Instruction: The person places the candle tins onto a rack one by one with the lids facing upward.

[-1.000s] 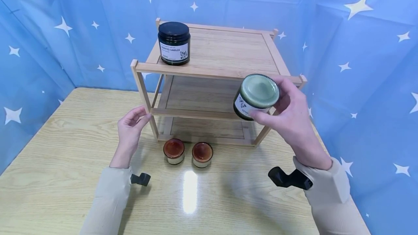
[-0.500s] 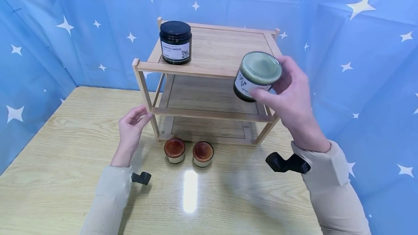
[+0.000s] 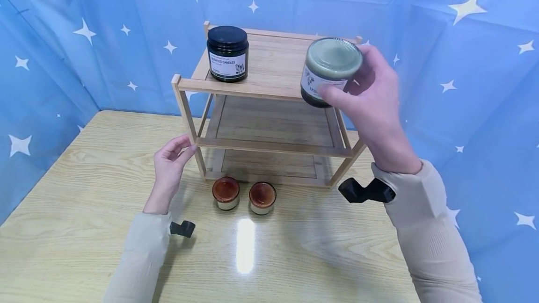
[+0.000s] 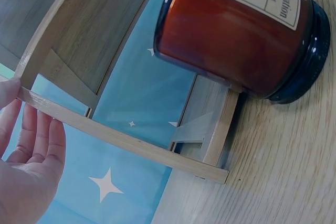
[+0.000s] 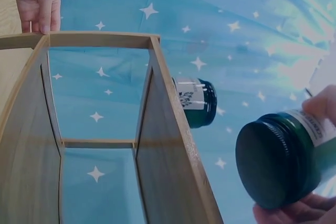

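My right hand [image 3: 375, 99] grips a green glass candle jar [image 3: 332, 60] upside down, its pale base up. The jar's black lid [image 5: 268, 166] faces down in the right wrist view. It hangs over the right part of the wooden shelf rack's top board [image 3: 278, 60]. My left hand [image 3: 170, 167] pinches the rack's front left post [image 4: 105, 132] between thumb and fingers, at middle-tier height. A matching scented candle jar [image 3: 228, 55] stands upright at the left of the top board, black lid on.
Two amber candle jars [image 3: 226, 191] [image 3: 263, 196] stand bottom-up on the wood-grain table [image 3: 294, 256], just before the rack. The middle board [image 3: 273, 120] and bottom board [image 3: 269, 165] lie below. A blue starry curtain [image 3: 126, 60] hangs behind and at both sides.
My right hand has lifted the green candle jar from in front of the middle tier to above the top board. The left hand stays at the post.
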The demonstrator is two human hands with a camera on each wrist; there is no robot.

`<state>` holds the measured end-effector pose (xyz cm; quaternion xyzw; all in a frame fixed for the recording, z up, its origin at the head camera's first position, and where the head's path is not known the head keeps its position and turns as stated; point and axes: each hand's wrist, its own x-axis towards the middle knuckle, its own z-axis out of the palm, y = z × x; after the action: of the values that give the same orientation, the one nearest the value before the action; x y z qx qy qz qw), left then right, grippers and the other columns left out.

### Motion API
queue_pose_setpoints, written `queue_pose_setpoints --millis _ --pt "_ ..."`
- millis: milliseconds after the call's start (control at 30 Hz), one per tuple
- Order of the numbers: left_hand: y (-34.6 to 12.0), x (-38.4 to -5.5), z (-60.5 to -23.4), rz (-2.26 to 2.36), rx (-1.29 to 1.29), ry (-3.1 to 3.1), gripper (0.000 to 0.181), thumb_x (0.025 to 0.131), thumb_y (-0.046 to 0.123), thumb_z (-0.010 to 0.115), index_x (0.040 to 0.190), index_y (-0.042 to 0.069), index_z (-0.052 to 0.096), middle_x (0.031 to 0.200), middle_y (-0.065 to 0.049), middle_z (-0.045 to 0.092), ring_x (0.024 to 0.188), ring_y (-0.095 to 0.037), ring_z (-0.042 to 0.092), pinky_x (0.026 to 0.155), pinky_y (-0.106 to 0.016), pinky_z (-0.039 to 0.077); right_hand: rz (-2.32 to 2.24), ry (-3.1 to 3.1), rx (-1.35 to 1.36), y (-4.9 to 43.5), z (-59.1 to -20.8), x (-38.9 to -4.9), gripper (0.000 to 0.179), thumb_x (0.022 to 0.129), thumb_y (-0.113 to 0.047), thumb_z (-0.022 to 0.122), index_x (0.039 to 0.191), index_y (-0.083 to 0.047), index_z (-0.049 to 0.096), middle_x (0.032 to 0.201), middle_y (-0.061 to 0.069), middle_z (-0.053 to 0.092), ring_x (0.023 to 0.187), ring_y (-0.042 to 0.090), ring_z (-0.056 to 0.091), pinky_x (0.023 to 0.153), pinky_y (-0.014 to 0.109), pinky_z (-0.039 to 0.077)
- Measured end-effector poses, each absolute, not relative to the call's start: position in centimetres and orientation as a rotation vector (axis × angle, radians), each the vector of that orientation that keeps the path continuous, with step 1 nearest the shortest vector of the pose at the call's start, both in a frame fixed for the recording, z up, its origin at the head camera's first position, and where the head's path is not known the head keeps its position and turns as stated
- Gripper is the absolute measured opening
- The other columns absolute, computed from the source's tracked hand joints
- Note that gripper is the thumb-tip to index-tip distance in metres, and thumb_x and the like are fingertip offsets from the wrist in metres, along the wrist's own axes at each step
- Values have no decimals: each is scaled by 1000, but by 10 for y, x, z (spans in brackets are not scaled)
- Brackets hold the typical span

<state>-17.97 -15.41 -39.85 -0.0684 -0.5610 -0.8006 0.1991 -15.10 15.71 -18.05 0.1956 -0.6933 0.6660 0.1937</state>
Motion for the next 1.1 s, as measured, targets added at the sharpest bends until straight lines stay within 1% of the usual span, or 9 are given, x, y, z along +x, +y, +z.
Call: queue_pose_setpoints --millis 133,300,500,767,833,933,1033,1100 --pt "-155 -180 -399 -2230 -189 -1584 39 80 -20 58 90 16 71 84 3 67 83 -8 63 77 -19 53 1829 -1955 529 152 -177 -159 46 67 8 69 110 -5 57 109 11 60 104 25 55 92 31 46" --pt "-155 -180 -399 -2224 -193 -1593 38 80 -19 58 91 15 71 85 3 67 83 -8 63 77 -19 53 1748 -1962 527 147 -176 -171 45 67 4 71 109 -5 60 105 8 61 101 22 54 85 28 44" --pt "-155 -180 -399 -2217 -211 -1592 38 80 -20 58 92 14 71 86 3 68 85 -9 63 80 -20 53 1714 -1986 499 141 -175 -182 45 67 1 73 109 -7 62 104 5 60 96 20 53 79 27 46" --pt "-156 -180 -400 -2204 -222 -1605 37 80 -19 58 93 14 71 86 3 68 85 -8 63 80 -20 53 1628 -2082 471 136 -171 -190 46 69 -2 74 113 -9 62 105 2 62 101 16 53 90 25 39" --pt "-156 -180 -400 -2205 -224 -1604 38 80 -19 58 93 14 71 86 3 68 85 -8 63 80 -20 53 1621 -2114 457 135 -169 -191 46 71 -5 74 115 -10 62 104 2 62 98 16 53 85 25 41" --pt "-156 -180 -400 -2203 -226 -1606 38 80 -19 58 93 14 71 86 3 68 85 -8 63 80 -20 53 1609 -2150 440 134 -168 -193 46 72 -7 75 115 -11 62 100 2 61 86 15 55 74 23 47" --pt "-156 -180 -399 -2206 -222 -1606 38 80 -19 59 92 15 71 86 4 67 85 -8 62 80 -20 53 1597 -2169 428 133 -168 -194 46 72 -8 76 115 -11 62 96 2 61 76 14 53 61 23 49" --pt "-156 -180 -399 -2209 -219 -1604 38 80 -19 59 92 15 71 86 4 67 85 -8 62 80 -20 53 1604 -2169 419 132 -168 -196 46 71 -8 76 115 -10 62 96 2 61 76 14 54 60 23 50"
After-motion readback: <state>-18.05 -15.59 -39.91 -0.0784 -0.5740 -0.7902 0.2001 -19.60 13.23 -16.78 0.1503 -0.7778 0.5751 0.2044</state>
